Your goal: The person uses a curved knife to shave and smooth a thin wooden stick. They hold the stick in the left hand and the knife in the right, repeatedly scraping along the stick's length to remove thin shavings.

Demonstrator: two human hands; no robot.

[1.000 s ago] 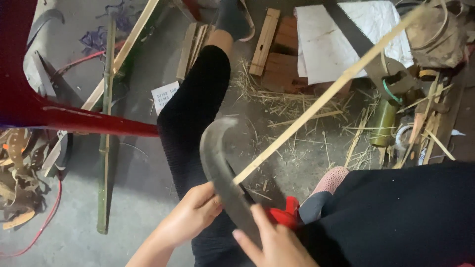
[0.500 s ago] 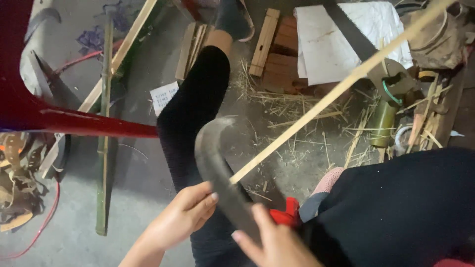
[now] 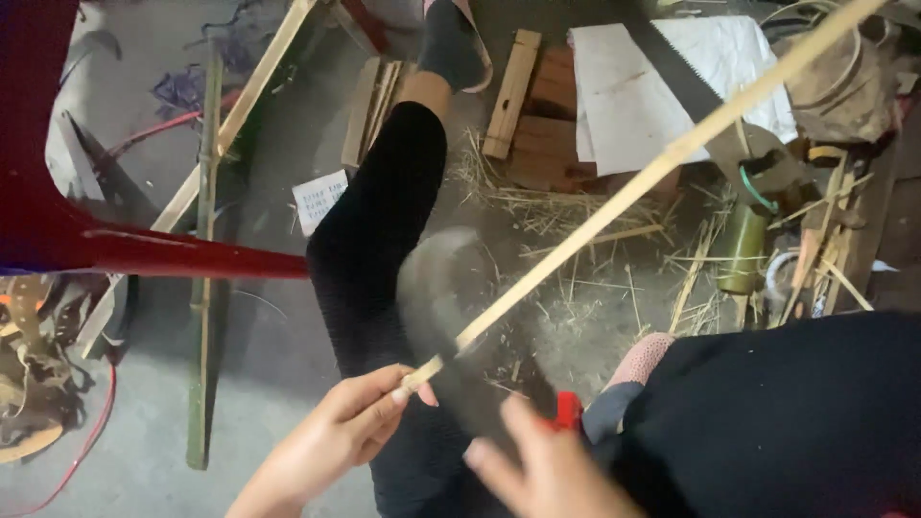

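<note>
Around the two hands the room was tight. The left hand [image 3: 336, 436] had bare concrete floor [image 3: 144, 441] open toward nine o'clock, up to the green bamboo pole [image 3: 203, 288]. At twelve o'clock the outstretched leg [image 3: 379, 240] blocked the way. The bamboo strip [image 3: 662, 163] ran off toward two o'clock, with the blurred curved blade [image 3: 446, 326] across it. The right hand [image 3: 547, 475] was hemmed at three o'clock by the dark-clothed knee [image 3: 767, 412]. Straw litter [image 3: 576, 278] and wood blocks [image 3: 537, 125] crowded one o'clock.
</note>
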